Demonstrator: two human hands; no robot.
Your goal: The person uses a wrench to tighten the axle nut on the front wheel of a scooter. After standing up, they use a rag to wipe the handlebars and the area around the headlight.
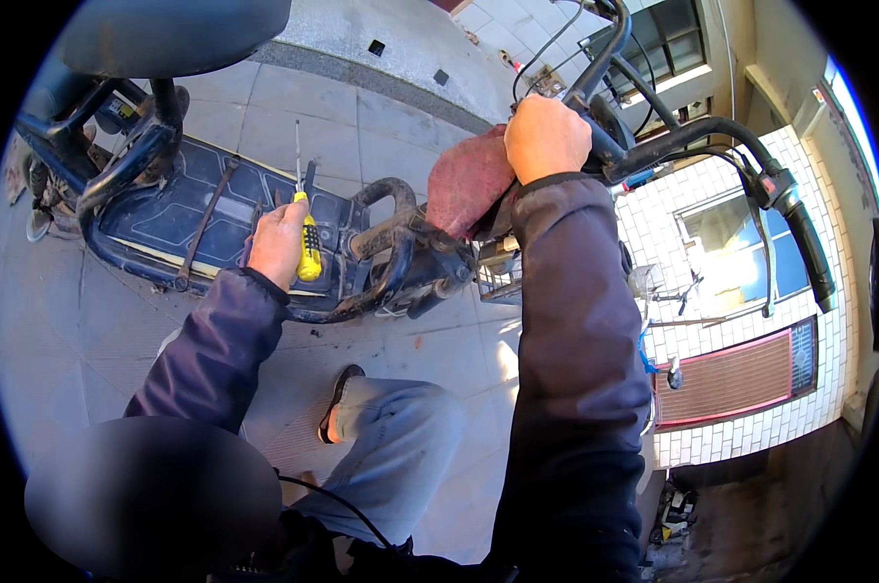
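Screwdriver (306,238) with yellow-and-black handle and thin metal shaft, gripped in left hand (278,241) at left centre of the frame, fingers curled tight round the handle, shaft pointing straight up toward the upper edge. Lies against the inner side of that hand, tip over the dark blue footboard (192,209) of an electric scooter. Just right of the handle, black curved frame tubes (393,243) bending down toward a cluster of metal parts near centre. Left of the hand, a thin dark rod (204,225) running diagonally across the footboard.

Right hand (546,138) at upper centre, well apart from the screwdriver, closed firmly round the black handlebar stem (605,146), knuckles up. Directly beside it on the left, touching, a dull red cloth (467,180) bunched against the stem. Further right, handlebar (741,146) sweeping to a black grip (811,248) at right edge, cables rising toward the top.

Below, dark jacket sleeves, a jeans-clad knee (401,437) and a dark shoe (338,398) on grey paving (90,330). White-tiled wall (750,408) at right.
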